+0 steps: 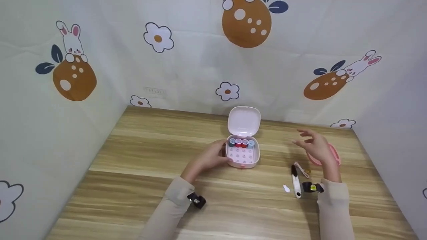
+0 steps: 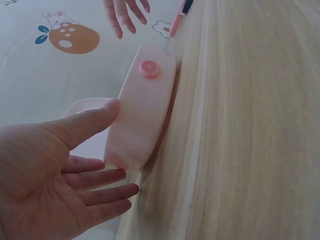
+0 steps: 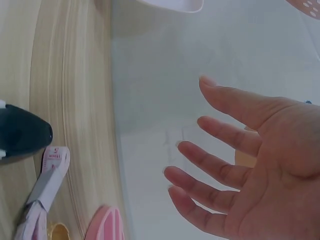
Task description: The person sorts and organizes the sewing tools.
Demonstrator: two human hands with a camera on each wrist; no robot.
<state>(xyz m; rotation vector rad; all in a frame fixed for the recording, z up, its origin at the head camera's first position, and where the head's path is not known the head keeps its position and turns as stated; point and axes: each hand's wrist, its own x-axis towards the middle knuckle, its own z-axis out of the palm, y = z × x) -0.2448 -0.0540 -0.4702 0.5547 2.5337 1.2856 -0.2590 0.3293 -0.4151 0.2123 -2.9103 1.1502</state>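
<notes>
A pale pink sewing box [image 1: 243, 164] stands with its lid [image 1: 244, 120] raised. Several thread spools [image 1: 238, 143] in green, red and light blue sit in a row at its back, above a tray floor with small bumps. My left hand [image 1: 211, 156] rests at the box's left side; in the left wrist view its thumb touches the box [image 2: 142, 107] and its fingers extend loosely beside the lower end. My right hand [image 1: 317, 146] hovers over the table's right side with nothing in it, fingers relaxed and spread in the right wrist view.
Beneath and near my right hand lie a pink oval piece [image 1: 336, 154], a folded measuring tape [image 1: 302, 170], a gold thimble [image 3: 59, 232] and white thread snips [image 1: 296, 186] with a black tip cover. A small white flat piece [image 1: 286, 188] lies left of the snips. Printed cloth surrounds the table.
</notes>
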